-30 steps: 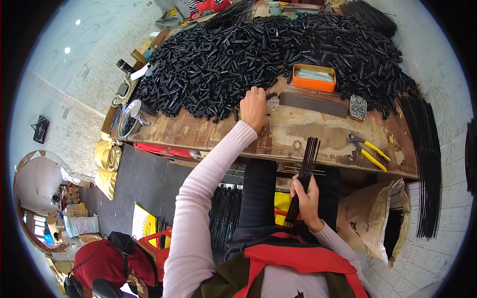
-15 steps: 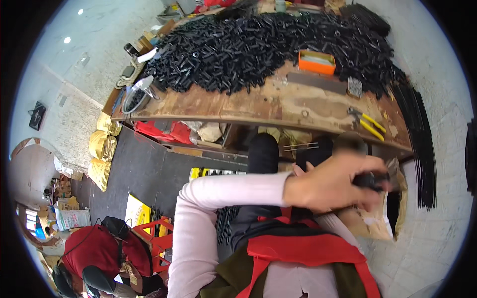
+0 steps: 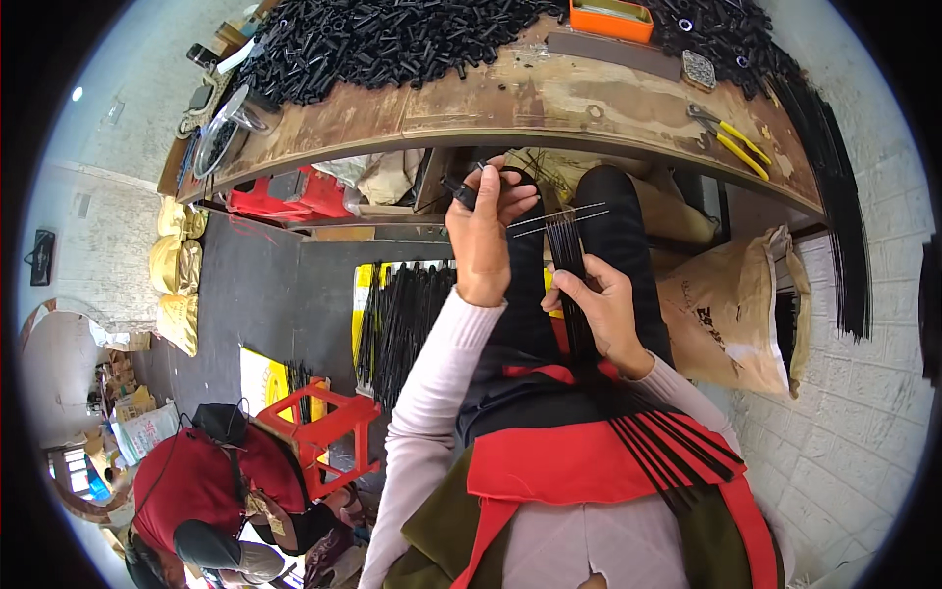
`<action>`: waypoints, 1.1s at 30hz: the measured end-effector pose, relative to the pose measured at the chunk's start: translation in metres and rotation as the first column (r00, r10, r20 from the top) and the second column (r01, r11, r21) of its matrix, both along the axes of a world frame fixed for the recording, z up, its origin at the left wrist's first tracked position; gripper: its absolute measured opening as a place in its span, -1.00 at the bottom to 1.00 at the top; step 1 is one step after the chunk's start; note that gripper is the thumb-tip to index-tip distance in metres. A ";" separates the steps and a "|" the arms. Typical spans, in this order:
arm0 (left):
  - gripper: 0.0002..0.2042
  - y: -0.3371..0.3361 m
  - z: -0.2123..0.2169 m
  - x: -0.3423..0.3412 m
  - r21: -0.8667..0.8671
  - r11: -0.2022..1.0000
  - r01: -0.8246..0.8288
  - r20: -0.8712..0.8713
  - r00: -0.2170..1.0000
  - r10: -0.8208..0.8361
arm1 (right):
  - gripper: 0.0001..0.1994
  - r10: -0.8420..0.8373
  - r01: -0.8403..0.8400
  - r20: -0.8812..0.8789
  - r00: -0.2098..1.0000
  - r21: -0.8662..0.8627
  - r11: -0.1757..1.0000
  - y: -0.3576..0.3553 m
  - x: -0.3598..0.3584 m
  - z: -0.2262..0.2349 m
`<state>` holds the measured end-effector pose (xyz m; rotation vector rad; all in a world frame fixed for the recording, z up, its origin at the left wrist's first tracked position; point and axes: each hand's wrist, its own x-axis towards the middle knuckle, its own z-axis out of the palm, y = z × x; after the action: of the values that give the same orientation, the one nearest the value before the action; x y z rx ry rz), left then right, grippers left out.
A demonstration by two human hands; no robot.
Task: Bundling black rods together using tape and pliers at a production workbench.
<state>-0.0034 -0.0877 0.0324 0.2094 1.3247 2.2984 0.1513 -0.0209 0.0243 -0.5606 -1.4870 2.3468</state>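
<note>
Over my lap, my left hand (image 3: pixel 481 231) is raised palm up with fingers curled. Small black tube pieces (image 3: pixel 461 192) sit between its thumb and fingers; their exact number is hidden. My right hand (image 3: pixel 601 306) grips a bundle of thin black rods (image 3: pixel 566 250). The bundle's upper ends fan slightly above the fingers, while the lower ends spread across the red apron band (image 3: pixel 559 466). Two thin pale metal rods (image 3: pixel 559 220) lie crosswise at the bundle's upper ends, between my knees.
Black tube pieces (image 3: pixel 392 44) are heaped on the wooden bench (image 3: pixel 471 103), with yellow-handled pliers (image 3: pixel 731 142) and an orange box (image 3: pixel 610 20). A paper sack (image 3: pixel 731 319) stands right. More black rods (image 3: pixel 407 319) lie left, near a red stool (image 3: pixel 324 432) and a stooping person (image 3: pixel 216 481).
My left hand has swung from beside the paper sack back to the left, still with black pieces. My right hand and its rod bundle have come into sight. The view has tilted downward.
</note>
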 end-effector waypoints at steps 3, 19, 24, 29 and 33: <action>-0.70 0.011 0.002 0.015 0.091 0.991 -0.097 0.067 0.994 0.091 | -0.83 0.026 -0.026 -0.018 1.000 0.008 1.000 -0.003 0.003 -0.003; -0.76 -0.036 -0.002 0.021 0.145 0.976 0.164 0.264 0.944 -0.198 | -0.88 -0.028 0.028 0.015 0.999 0.041 0.999 -0.003 0.001 0.000; -0.77 -0.035 -0.001 0.022 0.135 0.973 0.185 0.275 0.937 -0.216 | -0.88 -0.020 0.019 0.015 1.000 0.083 0.996 -0.002 0.001 -0.001; -0.77 -0.032 0.000 0.025 0.155 0.972 0.174 0.272 0.939 -0.212 | -0.88 -0.024 0.024 -0.001 1.000 0.052 0.998 -0.002 0.001 -0.001; -0.66 -0.030 -0.002 0.024 0.191 0.960 0.203 0.239 0.939 -0.246 | -0.85 -0.026 0.026 0.007 1.000 0.026 0.999 0.000 0.001 -0.004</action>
<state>0.0208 -0.1174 0.0308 0.1004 0.9307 2.1527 0.1526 -0.0211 0.0208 -0.5797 -1.5016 2.3054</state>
